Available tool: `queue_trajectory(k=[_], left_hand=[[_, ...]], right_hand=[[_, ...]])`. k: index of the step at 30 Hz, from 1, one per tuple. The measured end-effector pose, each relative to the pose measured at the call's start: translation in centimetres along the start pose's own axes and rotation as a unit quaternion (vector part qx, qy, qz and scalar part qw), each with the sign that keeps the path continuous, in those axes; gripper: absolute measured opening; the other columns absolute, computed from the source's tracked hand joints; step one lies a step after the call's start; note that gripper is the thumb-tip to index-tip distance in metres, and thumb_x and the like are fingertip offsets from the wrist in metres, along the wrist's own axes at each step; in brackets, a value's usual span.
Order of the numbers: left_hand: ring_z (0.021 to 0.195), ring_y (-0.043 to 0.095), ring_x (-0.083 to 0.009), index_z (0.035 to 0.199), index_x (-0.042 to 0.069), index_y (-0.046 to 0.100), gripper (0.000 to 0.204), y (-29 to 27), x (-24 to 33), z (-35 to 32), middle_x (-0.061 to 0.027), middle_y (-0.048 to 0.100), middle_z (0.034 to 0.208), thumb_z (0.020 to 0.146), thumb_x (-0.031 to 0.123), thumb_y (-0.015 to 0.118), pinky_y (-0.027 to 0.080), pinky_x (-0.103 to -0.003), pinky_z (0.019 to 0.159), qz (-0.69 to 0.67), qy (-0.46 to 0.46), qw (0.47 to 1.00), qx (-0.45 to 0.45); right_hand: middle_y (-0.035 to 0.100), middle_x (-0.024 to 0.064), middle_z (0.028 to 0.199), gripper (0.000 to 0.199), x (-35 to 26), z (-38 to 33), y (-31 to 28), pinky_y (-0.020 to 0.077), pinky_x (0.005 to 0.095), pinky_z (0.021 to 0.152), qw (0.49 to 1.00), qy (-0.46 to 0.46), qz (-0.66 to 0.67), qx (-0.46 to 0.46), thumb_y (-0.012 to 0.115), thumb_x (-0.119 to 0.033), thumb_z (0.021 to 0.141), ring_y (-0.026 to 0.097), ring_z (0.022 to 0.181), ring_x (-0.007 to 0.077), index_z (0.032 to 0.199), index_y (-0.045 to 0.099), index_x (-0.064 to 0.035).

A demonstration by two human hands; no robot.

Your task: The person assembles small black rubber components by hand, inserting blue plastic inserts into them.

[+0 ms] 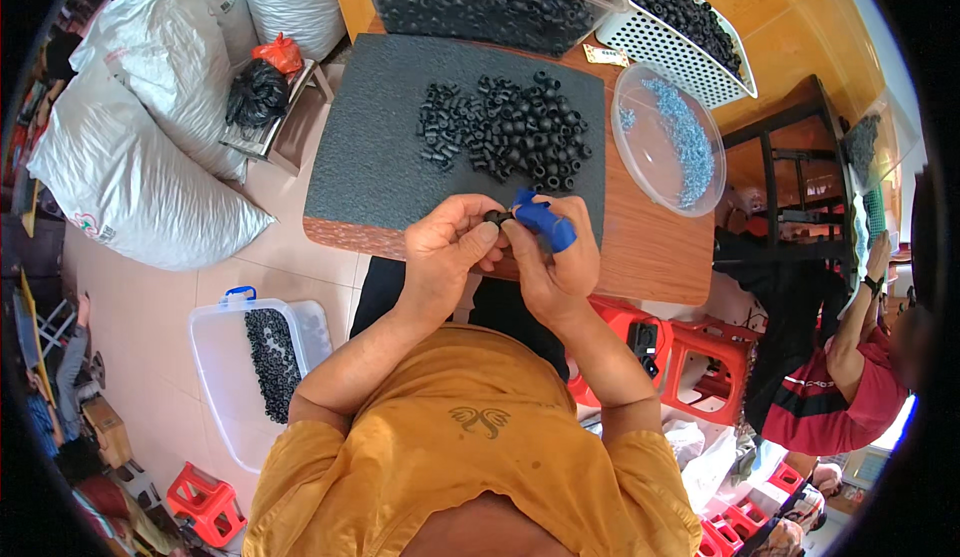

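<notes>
My left hand (447, 247) pinches a small black rubber ring (494, 217) at the near edge of the dark foam mat (375, 147). My right hand (553, 262) grips a blue tool (542, 222) whose tip meets the ring. Both hands touch each other above the table edge. A loose pile of black rubber rings (510, 127) lies on the mat just beyond my hands.
A clear round bowl (668, 172) with small blue screws sits right of the mat. A clear bin (490, 2) and a white perforated basket (690, 52) hold more rings at the back. A lidded tub (225, 357) stands on the floor left. White sacks (130, 167) lie far left. Another person (845, 377) sits right.
</notes>
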State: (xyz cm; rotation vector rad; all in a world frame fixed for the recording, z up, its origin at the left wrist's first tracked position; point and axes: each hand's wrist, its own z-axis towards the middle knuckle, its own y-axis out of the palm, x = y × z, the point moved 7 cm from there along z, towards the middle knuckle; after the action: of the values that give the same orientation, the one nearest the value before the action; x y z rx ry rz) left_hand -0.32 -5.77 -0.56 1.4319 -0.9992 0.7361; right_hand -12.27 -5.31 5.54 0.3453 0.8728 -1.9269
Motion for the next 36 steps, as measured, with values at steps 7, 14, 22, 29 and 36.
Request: queue_trajectory(k=[7, 14, 22, 29, 36], left_hand=[[0.065, 0.055, -0.0066, 0.102, -0.003, 0.055, 0.022, 0.0, -0.1, 0.0, -0.0041, 0.061, 0.08, 0.086, 0.011, 0.058, 0.046, -0.018, 0.058, 0.005, 0.02, 1.0, -0.003], [0.066, 0.055, -0.0075, 0.103, -0.003, 0.055, 0.021, 0.2, -0.1, 0.1, -0.005, 0.061, 0.079, 0.086, 0.009, 0.056, 0.047, -0.019, 0.058, 0.004, -0.001, 1.0, -0.011], [0.065, 0.056, -0.009, 0.104, -0.004, 0.054, 0.019, 0.5, -0.6, 0.3, -0.0068, 0.061, 0.079, 0.087, 0.006, 0.053, 0.047, -0.02, 0.056, -0.013, -0.024, 0.999, -0.025], [0.064, 0.057, -0.0098, 0.105, -0.004, 0.054, 0.021, 0.6, -0.8, 0.6, -0.008, 0.061, 0.078, 0.087, 0.006, 0.054, 0.048, -0.021, 0.054, -0.01, -0.017, 0.999, -0.041], [0.056, 0.056, -0.0092, 0.095, -0.003, 0.057, 0.015, 0.9, -0.8, 0.9, -0.007, 0.061, 0.07, 0.085, 0.008, 0.058, 0.047, -0.02, 0.048, -0.004, -0.038, 0.998, -0.049]], right_hand=[[0.058, 0.012, 0.086, 0.016, 0.4, 0.0, -0.1, 0.0439, 0.0328, 0.059, 1.0, 0.005, 0.026, -0.007, 0.067, 0.001, 0.068, 0.054, 0.071, 0.0267, 0.082, 0.058, -0.0004], [0.059, 0.0111, 0.085, 0.016, 1.4, -0.5, 0.2, 0.0439, 0.0325, 0.064, 0.99, 0.095, 0.102, -0.01, 0.063, 0.004, 0.07, 0.054, 0.075, 0.0255, 0.084, 0.058, -0.0015], [0.059, 0.0106, 0.086, 0.021, 1.4, -0.7, -0.2, 0.0439, 0.0322, 0.066, 0.993, 0.081, 0.083, 0.021, 0.063, 0.007, 0.068, 0.053, 0.077, 0.0252, 0.086, 0.058, -0.002], [0.059, 0.0107, 0.087, 0.022, 1.4, -0.8, -0.6, 0.0435, 0.0314, 0.066, 0.993, 0.083, 0.075, 0.032, 0.063, 0.009, 0.067, 0.053, 0.078, 0.0249, 0.086, 0.059, -0.0014], [0.059, 0.0121, 0.088, 0.023, 1.2, -1.1, -0.9, 0.0428, 0.0321, 0.066, 0.994, 0.069, 0.076, 0.037, 0.063, 0.008, 0.066, 0.052, 0.077, 0.0259, 0.087, 0.058, -0.0007]])
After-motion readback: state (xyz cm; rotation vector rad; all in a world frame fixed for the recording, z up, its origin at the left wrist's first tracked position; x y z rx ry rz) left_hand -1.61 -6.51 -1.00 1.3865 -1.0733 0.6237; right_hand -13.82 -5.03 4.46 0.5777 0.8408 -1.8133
